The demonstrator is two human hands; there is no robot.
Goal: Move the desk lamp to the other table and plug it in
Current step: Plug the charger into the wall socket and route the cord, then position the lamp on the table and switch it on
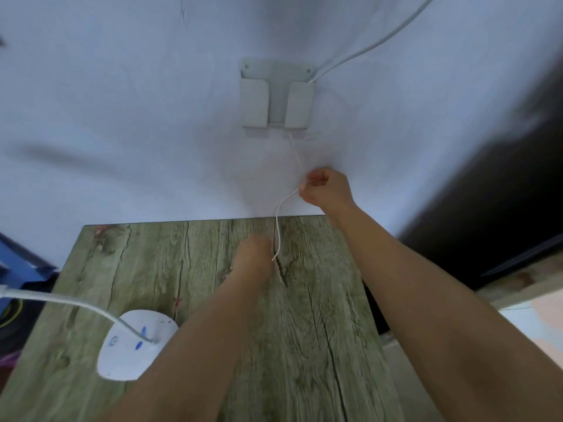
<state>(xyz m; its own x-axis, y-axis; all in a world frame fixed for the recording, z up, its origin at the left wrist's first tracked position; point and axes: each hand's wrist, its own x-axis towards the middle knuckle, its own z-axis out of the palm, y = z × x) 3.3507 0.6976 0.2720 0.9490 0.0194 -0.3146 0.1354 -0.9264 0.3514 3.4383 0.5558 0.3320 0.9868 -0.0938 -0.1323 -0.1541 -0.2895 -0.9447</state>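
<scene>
The desk lamp (134,345) sits on the wooden desk (304,330), near the desk's left front part. Its round white base has small blue marks on it. A thin bendy neck (61,300) goes up from the base and off past the left edge of the picture. The lamp's head is out of view.

A thin white cord (278,226) runs across the back part of the desk, well away from the lamp base. It comes up from the desk top, bends, and goes up the wall (122,117) to a grey holder (277,92) fixed there.

The right hand (326,188) is above the back edge of the desk, close to the wall and below the grey holder. Its grip is closed tight on the cord, with the fingers and thumb pinching it.

The left hand (253,257) is low over the desk, just beside the lower end of the cord. It is blurry, so I cannot tell if its grip is open or closed, or if it has the cord.

A thicker white cable (374,44) goes from the grey holder up and to the right along the wall.

To the right of the desk is something big and dark (487,193). To the left of the desk is something blue (18,263).
</scene>
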